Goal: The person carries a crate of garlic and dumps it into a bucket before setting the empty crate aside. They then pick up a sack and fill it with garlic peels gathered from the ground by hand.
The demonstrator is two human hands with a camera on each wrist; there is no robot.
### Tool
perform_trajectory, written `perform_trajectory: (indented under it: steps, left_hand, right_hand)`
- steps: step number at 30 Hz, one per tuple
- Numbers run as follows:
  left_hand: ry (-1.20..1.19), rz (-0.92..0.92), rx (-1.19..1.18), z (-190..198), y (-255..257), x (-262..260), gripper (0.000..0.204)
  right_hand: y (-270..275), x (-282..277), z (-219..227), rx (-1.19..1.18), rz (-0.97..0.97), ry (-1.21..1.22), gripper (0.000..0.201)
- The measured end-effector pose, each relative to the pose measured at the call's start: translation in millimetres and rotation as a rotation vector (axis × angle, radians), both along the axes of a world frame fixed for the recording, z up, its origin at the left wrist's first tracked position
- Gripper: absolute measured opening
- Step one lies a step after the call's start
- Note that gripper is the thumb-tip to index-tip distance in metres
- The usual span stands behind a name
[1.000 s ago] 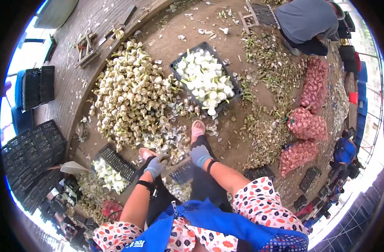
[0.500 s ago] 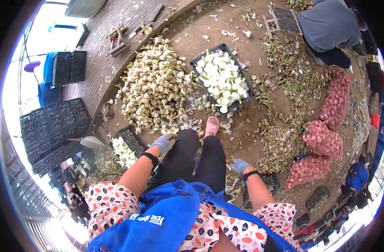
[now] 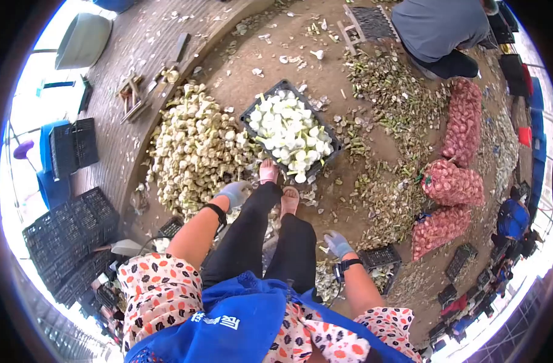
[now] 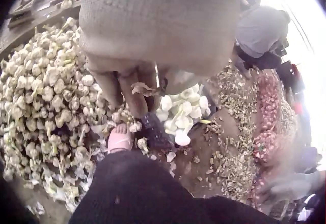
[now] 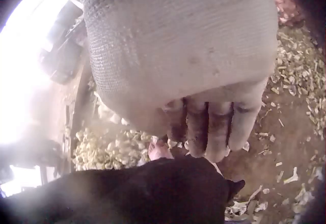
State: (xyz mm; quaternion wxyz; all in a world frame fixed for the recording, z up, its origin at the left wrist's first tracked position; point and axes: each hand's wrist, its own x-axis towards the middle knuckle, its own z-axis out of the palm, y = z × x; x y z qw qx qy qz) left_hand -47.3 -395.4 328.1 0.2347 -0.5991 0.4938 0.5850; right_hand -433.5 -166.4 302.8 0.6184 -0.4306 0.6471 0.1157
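Observation:
My gloved left hand (image 3: 235, 192) hangs beside the left thigh with loosely bent fingers, at the near edge of a heap of unpeeled garlic (image 3: 198, 142). In the left wrist view a papery brown scrap (image 4: 142, 88) shows at its fingers. Out to the right, my gloved right hand (image 3: 338, 245) has relaxed, spread fingers and grips nothing; a small black crate (image 3: 382, 257) lies beyond its wrist. The right wrist view shows its fingers (image 5: 216, 142) hanging down. Beyond my feet stands a black crate (image 3: 332, 151) piled with white trimmed garlic (image 3: 288, 124).
Red net sacks of garlic (image 3: 449, 184) lie at right beside scattered stalk trimmings (image 3: 391, 187). A person in grey (image 3: 440, 27) crouches at the far right. Stacked black crates (image 3: 71, 236) stand at left. A small wooden stool (image 3: 131, 97) lies past the heap.
My hands have left the knees; the right one has swung out to the right side. My legs have straightened, and both feet now stand close together near the crate of white garlic.

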Motion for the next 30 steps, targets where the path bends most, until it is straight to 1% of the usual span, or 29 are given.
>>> perform_trajectory:
  steps: [2, 3, 4, 5, 6, 7, 8, 9, 10, 11, 12, 13, 14, 15, 16, 17, 19, 20, 21, 22, 23, 24, 26, 27, 28, 29, 30]
  left_hand:
    - [0.049, -0.104, -0.163, -42, -26, 11, 0.036]
    - [0.011, -0.090, -0.094, -36, -53, 6, 0.037]
    - [-0.042, -0.090, -0.019, -52, -74, 4, 0.038]
    - [-0.050, -0.160, -0.089, -72, -88, 6, 0.038]
    - [-0.058, -0.229, -0.165, -95, -104, 9, 0.039]
    - [-0.092, -0.253, -0.196, -119, -118, 10, 0.041]
    - [-0.126, -0.276, -0.224, -145, -134, 11, 0.044]
    - [-0.129, -0.347, -0.219, -166, -154, 9, 0.054]
    - [-0.291, -0.472, -0.293, -163, -173, -6, 0.066]
    - [-0.335, -0.474, -0.363, -180, -186, -9, 0.076]
    - [-0.409, -0.493, -0.378, -193, -200, -18, 0.079]
    - [-0.416, -0.439, -0.405, -219, -211, -15, 0.082]
    - [-0.452, -0.388, -0.395, -239, -224, -19, 0.082]
    - [-0.440, -0.301, -0.408, -249, -236, -26, 0.075]
    - [-0.433, -0.217, -0.414, -259, -243, -31, 0.069]
    - [-0.437, -0.227, -0.403, -275, -250, -33, 0.069]
    - [-0.158, -0.083, -0.303, -308, -262, -33, 0.052]
    - [-0.166, -0.090, -0.288, -335, -259, -24, 0.052]
    - [-0.111, -0.010, -0.313, -367, -255, -11, 0.045]
    - [-0.045, 0.079, -0.351, -370, -259, -19, 0.039]
    - [-0.004, 0.067, -0.361, -367, -260, -24, 0.035]
    - [0.124, 0.191, -0.323, -371, -259, -22, 0.033]
    - [0.013, 0.123, -0.167, -362, -274, -21, 0.042]
    - [0.020, 0.119, -0.180, -355, -276, -27, 0.042]
    - [0.002, 0.097, -0.139, -348, -277, -34, 0.044]
    - [-0.022, 0.082, -0.098, -340, -278, -37, 0.046]
    - [0.122, 0.222, -0.102, -356, -268, -24, 0.054]
  right_hand:
    - [-23, -4, -4, 0.014, -0.220, 0.084, 0.036]
    - [-38, -5, -7, -0.066, -0.129, 0.177, 0.032]
    - [-59, -4, -6, -0.062, -0.136, 0.183, 0.032]
    - [-89, -1, -3, 0.043, -0.232, 0.193, 0.033]
    - [-109, 0, -12, 0.143, -0.329, 0.200, 0.033]
    - [-70, -22, -84, 0.057, -0.469, 0.097, 0.032]
    - [-75, -23, -105, 0.066, -0.477, 0.098, 0.032]
    - [-84, -21, -128, 0.018, -0.491, 0.065, 0.032]
    - [-92, -19, -151, -0.027, -0.506, 0.032, 0.034]
    - [-104, -13, -165, -0.013, -0.512, 0.034, 0.034]
    - [-122, -4, -174, -0.143, -0.427, 0.122, 0.033]
    - [-135, 2, -189, -0.273, -0.337, 0.211, 0.033]
    - [-139, 4, -219, -0.269, -0.340, 0.216, 0.033]
    - [-134, 6, -254, -0.242, -0.623, 0.082, 0.033]
    - [-135, 14, -274, -0.206, -0.905, -0.057, 0.034]
    - [-136, 21, -291, -0.192, -0.913, -0.058, 0.034]
    - [-159, 41, -285, -0.046, -1.404, -0.134, 0.038]
    - [-165, 49, -272, -0.027, -1.409, -0.131, 0.038]
    - [-177, 52, -258, 0.013, -1.458, -0.172, 0.038]
    - [-188, 51, -258, 0.034, -1.499, -0.215, 0.038]
    - [-178, 52, -276, -0.117, -1.436, -0.154, 0.038]
    - [-170, 48, -293, -0.089, -1.313, 0.005, 0.037]
    - [-176, 49, -290, -0.051, -1.413, -0.034, 0.035]
    - [-182, 55, -276, -0.118, -1.477, -0.049, 0.036]
    - [-177, 52, -281, -0.138, -1.483, -0.056, 0.036]
    - [-174, 49, -291, -0.115, -1.558, -0.088, 0.036]
    - [-169, 46, -297, -0.077, -1.625, -0.122, 0.036]
